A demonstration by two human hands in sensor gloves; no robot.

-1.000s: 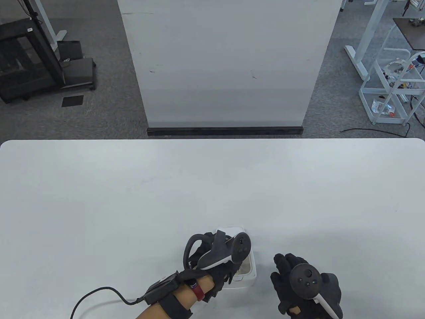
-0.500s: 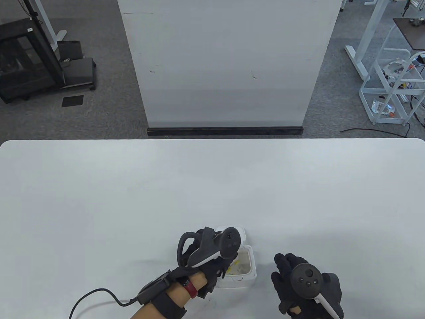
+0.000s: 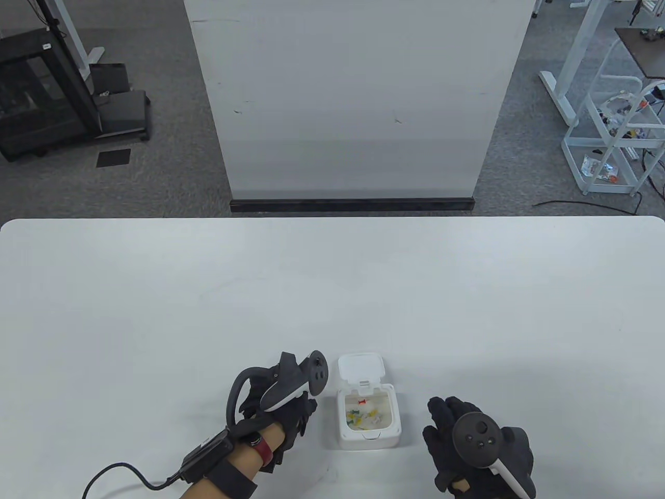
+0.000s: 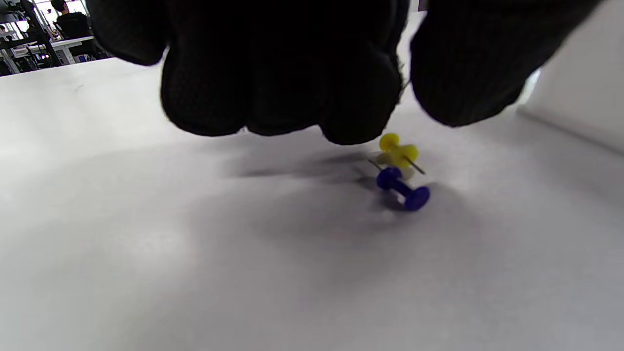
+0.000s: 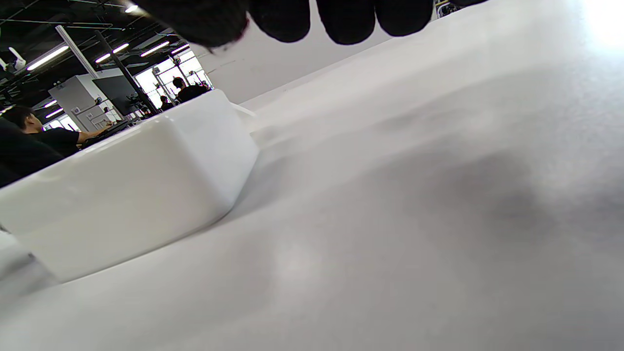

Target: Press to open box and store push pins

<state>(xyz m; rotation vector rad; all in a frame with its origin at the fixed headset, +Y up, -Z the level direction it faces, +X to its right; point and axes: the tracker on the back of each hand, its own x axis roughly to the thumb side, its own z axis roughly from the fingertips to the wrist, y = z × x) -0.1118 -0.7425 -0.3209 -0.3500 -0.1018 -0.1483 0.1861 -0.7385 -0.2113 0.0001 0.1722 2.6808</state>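
Pins: yellow plastic push pin [image 4: 399,152] and blue plastic push pin [image 4: 402,189] lie touching on surface [image 3: 208,291], left of open white box [image 3: 368,416]. Light, sharp-tipped; pinch heads. Left hand [image 3: 280,410] hovers empty, fingers curled; right hand [image 3: 475,447] lies flat, empty.

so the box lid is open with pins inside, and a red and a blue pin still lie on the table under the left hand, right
Nearly. The box is open with pins inside, as the table view shows, but the two loose pins under the left hand are a yellow pin and a blue pin, not red and blue. The left wrist view shows it.
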